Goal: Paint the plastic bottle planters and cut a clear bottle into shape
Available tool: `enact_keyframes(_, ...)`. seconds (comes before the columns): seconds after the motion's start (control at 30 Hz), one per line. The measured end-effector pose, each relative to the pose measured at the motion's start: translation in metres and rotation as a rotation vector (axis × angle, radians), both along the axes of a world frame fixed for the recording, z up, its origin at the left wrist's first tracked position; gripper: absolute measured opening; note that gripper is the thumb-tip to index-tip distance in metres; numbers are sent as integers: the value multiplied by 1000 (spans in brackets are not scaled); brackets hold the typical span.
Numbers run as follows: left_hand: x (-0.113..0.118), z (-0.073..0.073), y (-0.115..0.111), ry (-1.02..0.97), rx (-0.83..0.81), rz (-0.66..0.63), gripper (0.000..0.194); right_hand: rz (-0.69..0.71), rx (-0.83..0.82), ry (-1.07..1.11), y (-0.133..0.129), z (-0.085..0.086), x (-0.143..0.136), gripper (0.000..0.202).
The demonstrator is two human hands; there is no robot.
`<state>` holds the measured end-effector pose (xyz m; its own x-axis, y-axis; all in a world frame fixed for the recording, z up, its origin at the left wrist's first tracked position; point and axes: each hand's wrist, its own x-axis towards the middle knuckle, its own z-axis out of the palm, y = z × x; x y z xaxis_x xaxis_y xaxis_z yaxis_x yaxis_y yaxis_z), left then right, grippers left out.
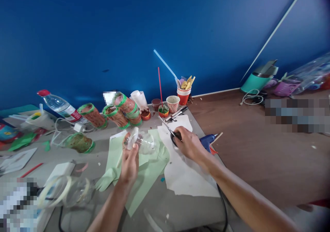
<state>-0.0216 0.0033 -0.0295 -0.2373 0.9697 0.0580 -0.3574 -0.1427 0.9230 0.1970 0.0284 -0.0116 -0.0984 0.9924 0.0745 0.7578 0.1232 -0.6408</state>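
Note:
My left hand [131, 159] is wrapped round a transparent plastic bottle piece [147, 142], tilted on its side above pale green paper [140, 190]. Scissors [170, 130] with black handles are gripped in my right hand [187, 142]; their blades point up and left, apart from the plastic. Under the right hand lies a white sheet with ragged edges [180, 180]. Just beyond that wrist rests a blue glue gun [207, 141], partly hidden by the arm. A pale green paper cutout [107, 179] shaped like a hand lies beside my left wrist.
Several brown tubes with green rims [94, 116] stand or lie at the back left, near a red-capped water bottle [60, 104]. Paper cups [172, 104], a red cup of utensils [184, 96] and markers [176, 113] line the back. Cut plastic rings [77, 192] lie front left.

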Motion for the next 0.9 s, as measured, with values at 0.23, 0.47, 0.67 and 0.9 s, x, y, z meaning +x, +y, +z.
enact_keyframes(0.23,-1,11,-1,-80,41,-97,51,72,-394,1207,-2,7,-7,35)
enact_keyframes(0.47,3,12,-7,-130,85,-155,58,217,-675,1626,-6,-3,-16,38)
enact_keyframes(0.67,13,5,-20,14,146,-260,71,285,-694,1643,-11,-18,-28,29)
enact_keyframes(0.9,3,17,-21,-148,81,-611,75,226,-541,1632,-4,-10,-21,27)
